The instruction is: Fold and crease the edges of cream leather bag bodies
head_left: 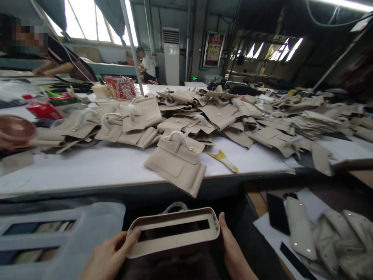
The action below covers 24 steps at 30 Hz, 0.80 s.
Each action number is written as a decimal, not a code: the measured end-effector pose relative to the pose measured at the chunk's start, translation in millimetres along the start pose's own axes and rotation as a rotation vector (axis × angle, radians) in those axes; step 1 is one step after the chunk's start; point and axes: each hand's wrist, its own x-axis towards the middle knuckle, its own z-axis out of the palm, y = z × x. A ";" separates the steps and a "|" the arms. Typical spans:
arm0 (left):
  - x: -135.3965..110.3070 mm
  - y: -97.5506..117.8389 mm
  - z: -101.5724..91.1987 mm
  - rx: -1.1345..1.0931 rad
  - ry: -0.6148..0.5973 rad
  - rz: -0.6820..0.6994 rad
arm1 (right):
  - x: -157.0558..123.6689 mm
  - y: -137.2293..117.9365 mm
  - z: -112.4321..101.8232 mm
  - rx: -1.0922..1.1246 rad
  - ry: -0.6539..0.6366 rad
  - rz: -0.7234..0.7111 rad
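Observation:
Low in front of me is a beige handbag [177,238], its end facing me showing a pale rim around a long dark opening. A plastic-wrapped handle stands up behind its far edge. My left hand [112,251] grips the left end, thumb over the rim. My right hand [233,249] presses against the right end with the thumb up; its other fingers are largely hidden. Beyond them, a flat beige bag panel [177,159] with a wrapped handle and gold fittings overhangs the table edge. A yellow and white tool [223,160] lies to its right.
Heaps of beige bag pieces [186,101] cover the back of the white table [87,171]. At left are a pink fan [16,132] and a translucent plastic crate [96,225]. Grey-beige straps [335,237] lie at right. A co-worker [64,58] leans over another table.

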 end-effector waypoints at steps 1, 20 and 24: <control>-2.8 3.3 -4.9 0.081 -0.044 0.011 | -7.9 -2.5 -0.9 -0.118 0.018 -0.063; 3.7 23.5 -14.9 0.164 -0.122 -0.048 | -5.8 -45.7 16.9 -1.171 0.238 -0.266; -1.7 33.2 -14.4 0.206 -0.048 -0.028 | -2.3 -43.9 11.5 -1.189 0.248 -0.292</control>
